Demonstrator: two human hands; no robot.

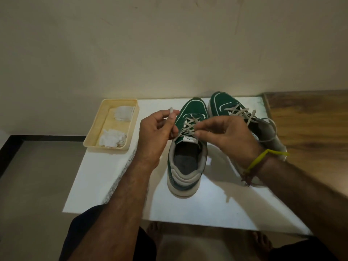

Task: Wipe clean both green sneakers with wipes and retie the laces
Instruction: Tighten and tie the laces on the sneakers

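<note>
Nearest us, the left sneaker point(185, 147) sits upright on the white table point(188, 208), heel toward the person. Left hand point(156, 130) pinches a lace end point(171, 111), lifted up to the side; right hand point(226, 136), yellow band point(263, 159) at the wrist, pinches the laces point(190, 125) over the tongue. Just beyond, touching alongside, the right sneaker point(226, 102). Far left, a cream tray point(94, 129) holds two crumpled wipes point(113, 140).
</note>
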